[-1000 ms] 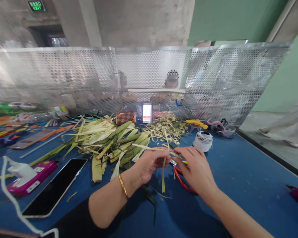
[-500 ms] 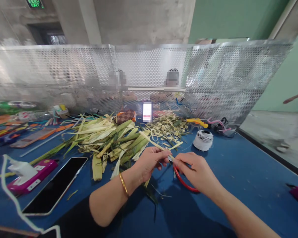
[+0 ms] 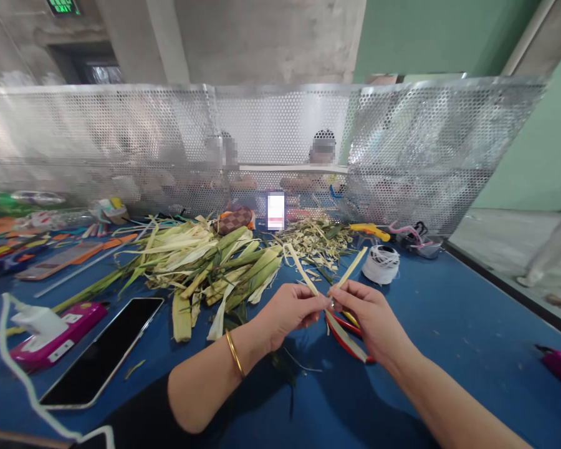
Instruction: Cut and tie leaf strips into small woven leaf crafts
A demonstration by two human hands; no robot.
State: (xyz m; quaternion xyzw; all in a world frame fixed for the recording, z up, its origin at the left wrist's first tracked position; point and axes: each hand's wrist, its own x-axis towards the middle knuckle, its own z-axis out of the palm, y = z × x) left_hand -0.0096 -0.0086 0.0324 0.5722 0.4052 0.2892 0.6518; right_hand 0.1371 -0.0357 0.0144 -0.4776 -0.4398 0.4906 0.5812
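Observation:
Pale plant strips are pinched between my hands in front of the leaf heap. One pale strip (image 3: 302,268) rises to the upper left from my left hand (image 3: 295,313), whose thumb and fingers are closed on it. Another pale length (image 3: 353,267) slants to the upper right out of my right hand (image 3: 371,315), also closed in a pinch. The fingertips nearly meet; whether both lengths are one piece cannot be made out there. Below the right hand shows a red-handled tool (image 3: 343,343) resembling scissors, partly covered by that hand. A small metallic glint lies by the fingertips.
A heap of green-yellow husks and stalks (image 3: 215,274) lies behind my left hand, small trimmings (image 3: 315,240) beyond. A white thread ball (image 3: 381,265) stands right. A phone (image 3: 103,352) and purple power strip (image 3: 58,337) lie left. A perforated metal screen (image 3: 280,118) closes the back.
The hands have drawn the pale strips into a V, the right length now pointing up and right. More of the red-handled tool shows beneath the right hand.

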